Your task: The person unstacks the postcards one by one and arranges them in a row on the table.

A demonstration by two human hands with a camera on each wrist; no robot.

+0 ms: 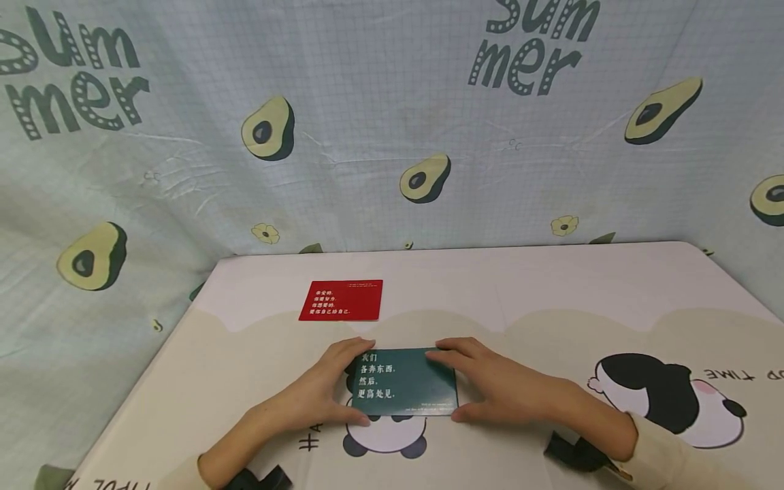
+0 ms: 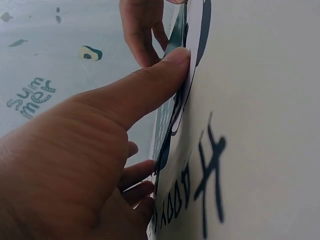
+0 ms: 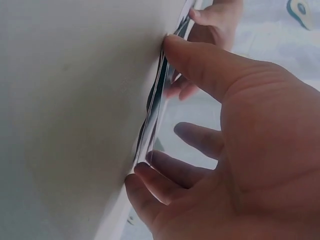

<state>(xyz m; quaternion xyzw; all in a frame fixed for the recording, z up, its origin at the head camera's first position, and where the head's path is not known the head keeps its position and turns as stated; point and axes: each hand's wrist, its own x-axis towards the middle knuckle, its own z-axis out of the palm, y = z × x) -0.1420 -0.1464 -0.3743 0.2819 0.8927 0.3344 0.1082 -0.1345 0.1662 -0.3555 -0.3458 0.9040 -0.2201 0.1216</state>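
fingers [image 1: 450, 356] gripping thin, rectangular teal card [image 1: 404, 382], flat red card [image 1: 355, 299] beyond

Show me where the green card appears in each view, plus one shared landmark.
Head: the green card is low centre, between the left hand and right hand.
Left wrist: upper middle, a narrow slanting strip, nearly edge-on.
Right wrist: upper middle, again a thin, nearly edge-on strip.
Shared landmark: the left hand, large in its own view, top in the right wrist's.
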